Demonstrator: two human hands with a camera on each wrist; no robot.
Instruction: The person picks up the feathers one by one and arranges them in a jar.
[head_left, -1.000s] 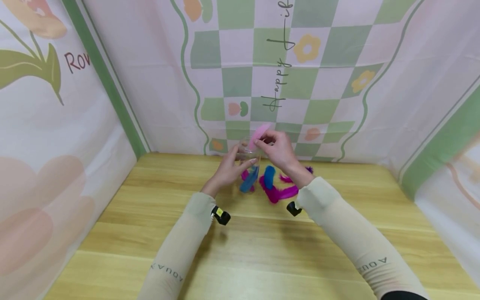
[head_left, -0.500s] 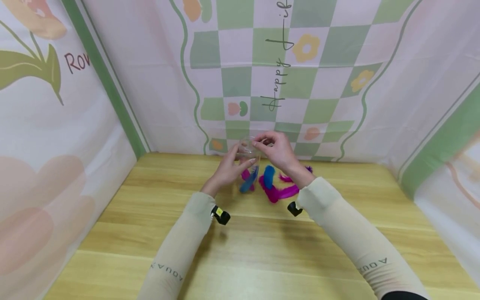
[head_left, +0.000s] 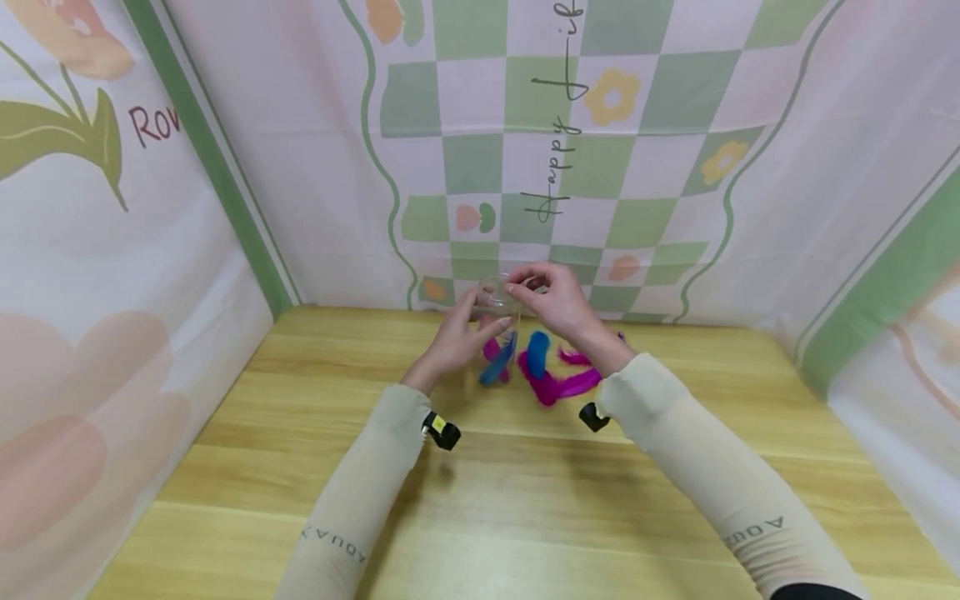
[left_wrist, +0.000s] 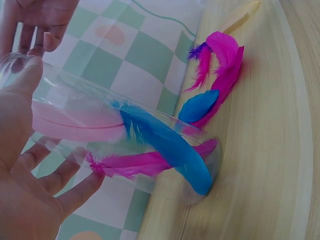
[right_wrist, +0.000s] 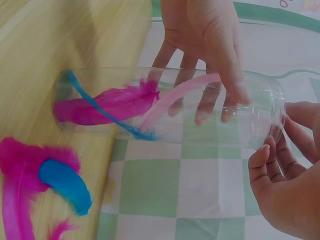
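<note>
A tall clear jar (head_left: 517, 321) stands on the table near the back cloth. My left hand (head_left: 459, 332) grips it round its upper part, thumb in front and fingers behind. Within the jar are a light pink feather (left_wrist: 77, 122), a blue feather (left_wrist: 167, 142) and a magenta feather (left_wrist: 135, 164). The pink one is uppermost, above the other two. My right hand (head_left: 557, 302) is at the jar's mouth with fingers loosely bent, fingertips right at the rim (right_wrist: 280, 112); no feather shows between them.
Right of the jar, several loose feathers lie on the wooden table (head_left: 480, 508): magenta feathers (head_left: 551, 387), a blue feather (head_left: 537, 354) and a pale yellow feather (left_wrist: 241, 17). A checkered cloth (head_left: 540, 167) hangs right behind the jar.
The light pink feather, pinched above the rim by my right hand a second ago, is now down inside the jar. Both hands have stayed almost in place.
</note>
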